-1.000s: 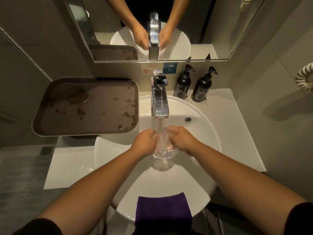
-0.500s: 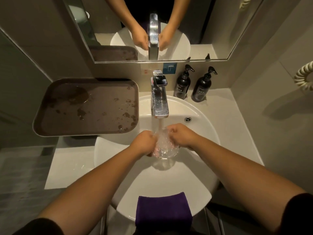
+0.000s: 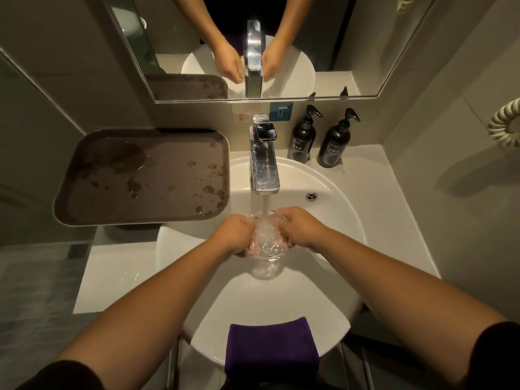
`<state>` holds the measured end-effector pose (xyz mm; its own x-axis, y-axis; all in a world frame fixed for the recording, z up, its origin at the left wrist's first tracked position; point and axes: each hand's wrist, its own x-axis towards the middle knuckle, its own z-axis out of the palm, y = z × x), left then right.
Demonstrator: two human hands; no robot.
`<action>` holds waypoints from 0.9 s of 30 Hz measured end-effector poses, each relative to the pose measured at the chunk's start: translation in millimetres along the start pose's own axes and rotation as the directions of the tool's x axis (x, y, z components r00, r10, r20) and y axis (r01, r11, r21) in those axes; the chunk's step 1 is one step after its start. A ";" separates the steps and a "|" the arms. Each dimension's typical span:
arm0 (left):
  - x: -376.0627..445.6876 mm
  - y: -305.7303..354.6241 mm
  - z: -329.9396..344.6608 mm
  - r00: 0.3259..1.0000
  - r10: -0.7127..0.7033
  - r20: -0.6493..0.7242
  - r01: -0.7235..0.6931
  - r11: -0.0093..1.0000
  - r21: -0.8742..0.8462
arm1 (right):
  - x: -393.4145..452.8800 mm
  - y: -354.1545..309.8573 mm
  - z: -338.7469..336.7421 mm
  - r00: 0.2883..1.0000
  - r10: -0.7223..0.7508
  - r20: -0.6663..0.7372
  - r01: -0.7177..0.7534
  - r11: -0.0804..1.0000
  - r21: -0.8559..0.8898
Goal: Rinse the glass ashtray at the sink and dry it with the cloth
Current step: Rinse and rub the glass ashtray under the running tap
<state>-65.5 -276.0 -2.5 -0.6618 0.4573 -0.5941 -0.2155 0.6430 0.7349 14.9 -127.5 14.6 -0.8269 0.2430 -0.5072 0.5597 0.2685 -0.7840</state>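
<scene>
The clear glass ashtray (image 3: 266, 240) is held over the white sink basin (image 3: 332, 226), right under the chrome tap (image 3: 264, 167). Water runs from the spout into the ashtray and spills off it. My left hand (image 3: 235, 235) grips its left side and my right hand (image 3: 299, 229) grips its right side, fingers curled round the rim. A folded purple cloth (image 3: 271, 346) lies on the basin's near rim, between my forearms.
A wet brown tray (image 3: 146, 175) stands left of the basin, partly over its edge. Two dark pump bottles (image 3: 302, 136) (image 3: 334, 142) stand at the back right on the white counter (image 3: 394, 209). A mirror (image 3: 365, 38) hangs above; a coiled cord (image 3: 503, 122) hangs on the right wall.
Both hands have turned the ashtray a little under the running water and stayed in the same place. Nothing else has moved.
</scene>
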 end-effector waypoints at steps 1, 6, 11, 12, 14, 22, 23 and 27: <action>-2.4 0.7 -1.8 0.998 -0.012 0.054 0.011 1.000 0.022 | 0.3 -1.0 -3.9 0.999 -0.018 0.048 0.022 0.997 -0.070; -6.5 -2.1 7.8 0.984 0.147 -0.102 -0.159 0.979 -0.126 | 1.9 -1.8 -1.3 0.989 -0.133 -0.071 0.127 0.989 -0.077; -15.9 -12.8 11.9 0.866 0.414 -0.280 -0.433 0.901 -0.006 | -11.8 15.8 13.3 0.974 0.134 0.182 -0.221 0.721 0.657; -19.5 -12.0 11.3 0.833 0.469 -0.294 -0.480 0.876 0.038 | -14.6 19.1 16.1 0.956 0.119 0.269 -0.282 0.631 0.723; -20.9 -13.2 11.0 0.760 0.579 -0.295 -0.563 0.813 0.145 | -14.6 23.6 18.8 0.929 0.086 0.360 -0.360 0.435 0.825; -23.5 -12.5 10.4 0.842 0.539 0.007 -0.536 0.836 0.119 | 1.9 3.5 15.1 0.959 0.233 0.159 -0.219 0.257 0.941; -23.2 -10.9 11.4 0.886 0.460 0.058 -0.462 0.887 0.015 | 3.3 1.9 14.8 0.962 0.255 0.098 -0.170 0.279 0.945; -16.2 -5.1 16.5 0.945 0.280 0.171 -0.116 0.773 -0.624 | 4.4 2.7 16.1 0.982 0.163 -0.092 0.009 0.450 0.893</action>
<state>-41.9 -276.5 -2.0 -0.5629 0.7170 -0.4112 -0.5374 0.0605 0.8411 12.0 -140.7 4.5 -0.7159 0.3682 -0.5932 0.1963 -0.7092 -0.6771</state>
